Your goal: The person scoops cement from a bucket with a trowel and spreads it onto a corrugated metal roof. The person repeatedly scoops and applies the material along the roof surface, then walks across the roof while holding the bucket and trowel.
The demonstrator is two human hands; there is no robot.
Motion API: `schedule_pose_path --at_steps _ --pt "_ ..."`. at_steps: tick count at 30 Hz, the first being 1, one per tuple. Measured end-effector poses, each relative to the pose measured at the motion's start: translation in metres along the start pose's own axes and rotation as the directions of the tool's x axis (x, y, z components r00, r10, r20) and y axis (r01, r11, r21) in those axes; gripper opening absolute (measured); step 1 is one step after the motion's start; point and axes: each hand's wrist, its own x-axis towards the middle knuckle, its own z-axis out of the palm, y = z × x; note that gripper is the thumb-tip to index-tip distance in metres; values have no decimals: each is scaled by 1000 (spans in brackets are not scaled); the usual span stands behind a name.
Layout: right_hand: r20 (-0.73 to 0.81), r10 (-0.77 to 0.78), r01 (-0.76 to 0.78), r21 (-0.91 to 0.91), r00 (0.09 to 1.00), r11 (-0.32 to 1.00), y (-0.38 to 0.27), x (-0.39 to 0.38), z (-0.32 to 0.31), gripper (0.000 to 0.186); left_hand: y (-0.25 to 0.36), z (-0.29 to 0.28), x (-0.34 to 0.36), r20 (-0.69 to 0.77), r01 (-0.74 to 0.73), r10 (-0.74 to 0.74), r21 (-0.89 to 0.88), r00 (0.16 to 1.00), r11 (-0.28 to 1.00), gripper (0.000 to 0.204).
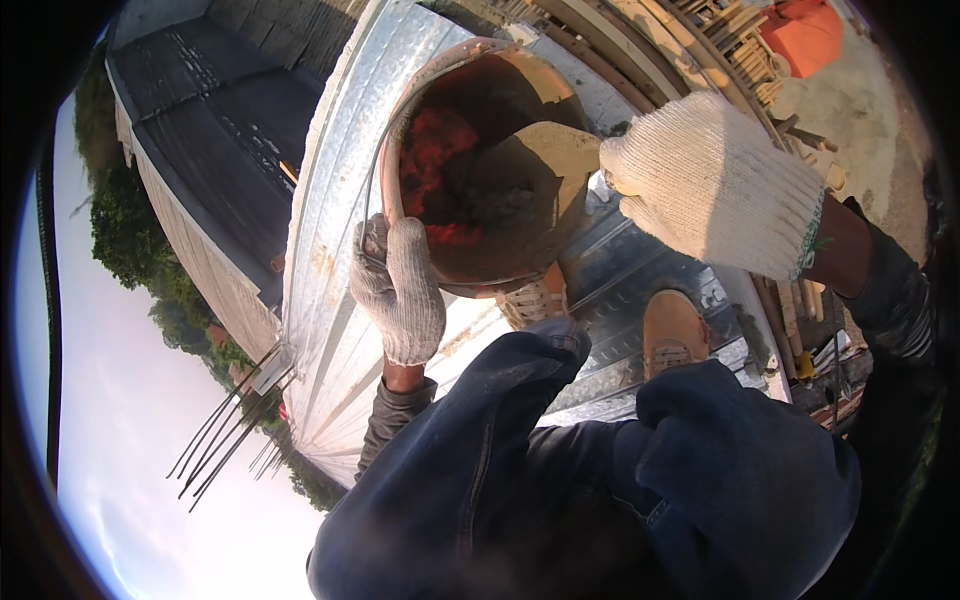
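A round bucket [392, 180] with a dirt-caked rim stands in front of me, with grey mortar-like material and reddish patches inside. My left hand [402, 300], in a pale knit glove, is closed on its near left rim, the thumb on top and the fingers outside. The thin wire handle runs beside those fingers. My right hand [715, 185], gloved too, is closed at the handle end of a trowel [535, 165]. The trowel's broad, mortar-coated blade reaches over the right side of the bucket's opening; whether its tip touches the contents I cannot tell.
Ribbed metal sheeting [335, 190] lies under the bucket and my shoes [675, 330]. Beyond its left edge is a dark, lower roof surface [225, 120]. Bare rebar ends [225, 430] stick out lower left. Timber boards [610, 50] and an orange sheet [803, 35] lie at the right.
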Motion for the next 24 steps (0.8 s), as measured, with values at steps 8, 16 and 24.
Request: schedule_pose_path --at_steps 8,16,24 --pt "548 0 -112 169 836 979 2 23 19 40 0 5 0 14 10 -10 -53 1000 999 17" --pt "219 -32 -116 628 975 770 19 -41 76 42 -8 0 -3 -77 111 -132 -231 988 967 13" --pt "100 228 -240 625 968 743 -9 -39 10 41 4 -19 4 -242 119 -253 -459 937 880 21"
